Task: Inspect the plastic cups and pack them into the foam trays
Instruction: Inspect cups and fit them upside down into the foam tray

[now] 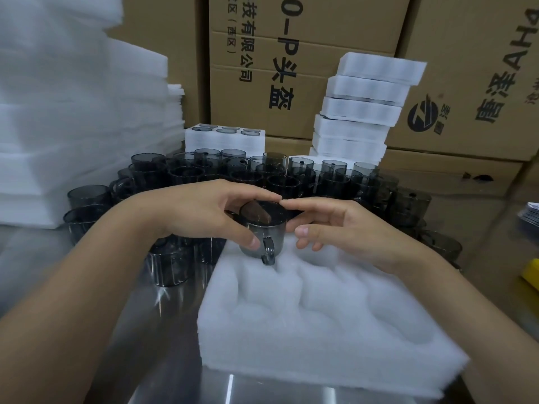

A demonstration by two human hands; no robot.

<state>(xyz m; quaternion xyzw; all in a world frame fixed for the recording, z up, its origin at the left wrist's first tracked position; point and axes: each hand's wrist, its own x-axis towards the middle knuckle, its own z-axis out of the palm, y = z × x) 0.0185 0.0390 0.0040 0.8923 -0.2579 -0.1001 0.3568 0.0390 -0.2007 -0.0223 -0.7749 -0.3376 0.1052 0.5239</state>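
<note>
Brown cardboard cartons (306, 68), printed with black characters, are stacked like a wall behind the worktop's far edge. The worktop (163, 330) is made of polished steel, and streaks of light are reflected in it.

Left grip (204, 212) curls thumb and fingers round the cup (269, 233). Right grip (350, 228), fingers relaxed, seems to touch its rim with one fingertip.

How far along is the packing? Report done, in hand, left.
Done: one tray at the back holds cups. In hand: the left hand grips a grey cup over the front tray; the right hand touches its rim. Left: that tray's pockets are empty, and many loose cups wait.
</note>
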